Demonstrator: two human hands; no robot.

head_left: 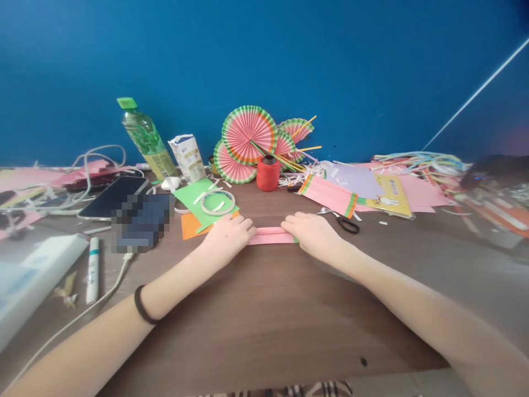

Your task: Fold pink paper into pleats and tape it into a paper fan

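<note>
A strip of pink paper, folded along its length, lies flat on the table between my hands. My left hand has its fingers closed over the left end, and my right hand is closed over the right end, where a bit of green edge shows. Behind my right hand lie black-handled scissors and a pleated pink paper with orange and green ends. Near my left hand are a green sheet, an orange sheet and a roll of tape.
Round pleated paper fans lean by the blue wall behind a red thread spool. A green bottle and a carton stand back left. Phone, marker and cable lie left; a yellow packet lies right.
</note>
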